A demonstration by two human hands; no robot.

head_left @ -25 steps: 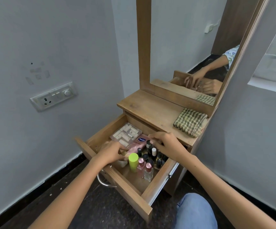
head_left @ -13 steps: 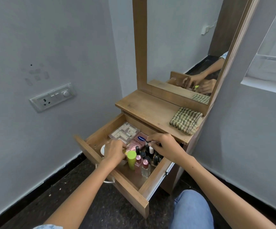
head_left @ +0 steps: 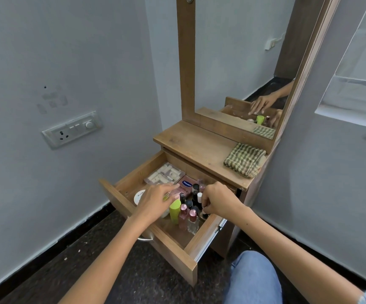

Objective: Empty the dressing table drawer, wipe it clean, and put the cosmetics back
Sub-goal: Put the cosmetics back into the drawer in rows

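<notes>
Head view: emptying step, hands in drawer

Drawer (head_left: 190, 242) pulled out, still full: cosmetics (head_left: 189, 207) (small bottles, green tube (head_left: 175, 210), Vaseline box (head_left: 186, 186), clear case (head_left: 165, 174)) clustered mid-drawer. Left hand (head_left: 155, 201) reaches over the pink items, fingers fairly straight; I cannot tell if it holds anything. Right hand (head_left: 218, 200) has fingers curled, pinching a small bottle by its cap. Cloth (head_left: 244, 160) sits folded on the tabletop (head_left: 199, 145), unused. Likely step: taking items out. Next: lift them clear onto the top without toppling neighbours.
</notes>
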